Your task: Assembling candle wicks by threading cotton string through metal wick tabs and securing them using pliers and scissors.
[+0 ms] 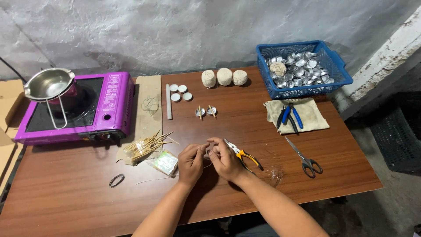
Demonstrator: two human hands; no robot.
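Over the table's near middle I see both hands meeting fingertip to fingertip: the left hand pinches a pale wick string that trails off leftward, and the right hand is closed round yellow-handled pliers while also nipping something too small to tell. Just left lie a plastic packet and wooden sticks; scissors lie well right.

Both hands pinch thin string nr yellow-handled pliers.
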